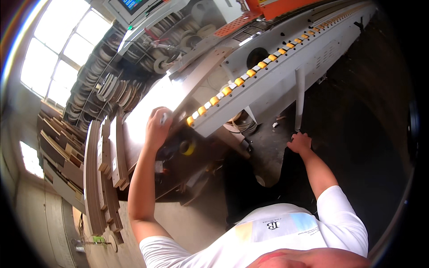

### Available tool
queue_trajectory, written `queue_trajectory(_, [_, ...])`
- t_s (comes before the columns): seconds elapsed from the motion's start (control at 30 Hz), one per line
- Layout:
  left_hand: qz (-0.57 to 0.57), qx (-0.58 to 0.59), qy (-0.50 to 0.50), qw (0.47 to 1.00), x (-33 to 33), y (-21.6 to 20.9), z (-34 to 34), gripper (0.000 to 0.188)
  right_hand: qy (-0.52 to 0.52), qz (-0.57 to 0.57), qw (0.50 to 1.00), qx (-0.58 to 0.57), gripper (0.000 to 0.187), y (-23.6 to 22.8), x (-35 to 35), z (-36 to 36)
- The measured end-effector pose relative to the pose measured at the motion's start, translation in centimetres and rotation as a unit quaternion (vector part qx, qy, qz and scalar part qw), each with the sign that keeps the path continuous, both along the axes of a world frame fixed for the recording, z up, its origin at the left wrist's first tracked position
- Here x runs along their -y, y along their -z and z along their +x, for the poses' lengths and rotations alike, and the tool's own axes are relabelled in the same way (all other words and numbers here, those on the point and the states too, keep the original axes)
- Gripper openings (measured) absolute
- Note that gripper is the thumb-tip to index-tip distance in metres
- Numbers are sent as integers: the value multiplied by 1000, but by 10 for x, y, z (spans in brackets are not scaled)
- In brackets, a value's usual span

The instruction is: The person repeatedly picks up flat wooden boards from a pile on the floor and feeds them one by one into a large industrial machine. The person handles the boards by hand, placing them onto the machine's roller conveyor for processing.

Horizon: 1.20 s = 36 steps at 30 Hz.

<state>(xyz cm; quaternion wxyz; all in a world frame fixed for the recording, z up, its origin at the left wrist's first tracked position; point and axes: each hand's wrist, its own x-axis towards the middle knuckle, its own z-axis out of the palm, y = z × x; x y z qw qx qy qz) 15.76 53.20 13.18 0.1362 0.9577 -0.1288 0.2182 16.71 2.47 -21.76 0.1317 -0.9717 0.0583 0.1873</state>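
My left hand [157,127] is at the right edge of a glossy, brightly lit worktop [138,111]. Its fingers are curled around something small and pale that I cannot make out. Just to its right begins a row of yellow rollers [227,91] on a long grey machine rail [268,85]. Lower right, my right hand [300,142] is closed near my leg, at the lower end of a slanting grey bar [299,98]. A dark bit shows by its fingers; whether it grips the bar is unclear.
Brown boards [91,174] stand stacked at the left of the worktop. Behind are racks of edge-banding rolls [118,91] and a control screen [130,4]. A yellow tape roll [187,148] lies under the worktop, and coiled cable [243,124] sits beneath the rail.
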Motion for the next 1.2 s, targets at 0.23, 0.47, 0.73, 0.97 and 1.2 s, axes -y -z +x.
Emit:
queue_trajectory(0.23, [66,27,-31,997,24,5,98,29,5,-27,1000,-1,54,8,-2,5])
queue_trajectory(0.47, [97,39,-42,994,54,9,176,33,17,-34,999,15,51,19,-6,13])
queue_trajectory(0.73, [94,71,-53,992,67,10,201,34,0,-35,999,-2,52,14,-6,17])
queue_trajectory(0.97, [69,-12,-143,987,60,-5,180,38,11,-39,999,-17,53,15,-7,21])
queue_trajectory(1.2, [45,-7,-148,988,73,4,195,40,-4,-56,998,-23,53,20,-18,27])
